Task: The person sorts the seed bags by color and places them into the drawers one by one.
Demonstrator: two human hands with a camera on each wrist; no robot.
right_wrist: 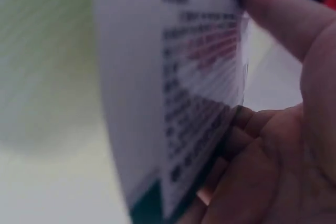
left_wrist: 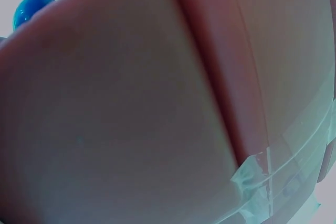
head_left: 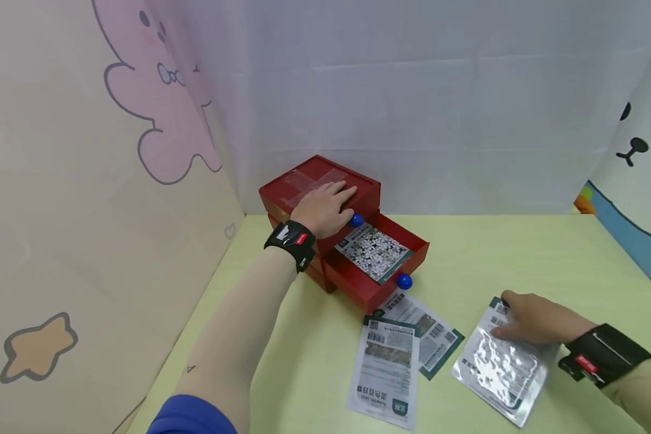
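Observation:
My left hand (head_left: 325, 208) rests on the top front edge of a red drawer box (head_left: 287, 188), fingers spread, thumb beside the upper blue knob (head_left: 357, 220). Below it, a red drawer (head_left: 420, 258) is pulled out, with a flower-printed packet (head_left: 377, 253) lying inside. At the right, my right hand (head_left: 539, 319) pinches a shiny seed packet (head_left: 496, 367) by its far edge. The right wrist view shows the packet's printed side (right_wrist: 202, 72) between thumb and fingers. Blurred skin and the taped box fill most of the left wrist view.
Two more seed packets, a front one (head_left: 387, 374) and one behind it (head_left: 439, 340), overlap on the yellow table (head_left: 499, 253) before the drawer. The drawer's blue knob (head_left: 404, 281) juts out above them. A white curtain (head_left: 412, 120) hangs behind the table.

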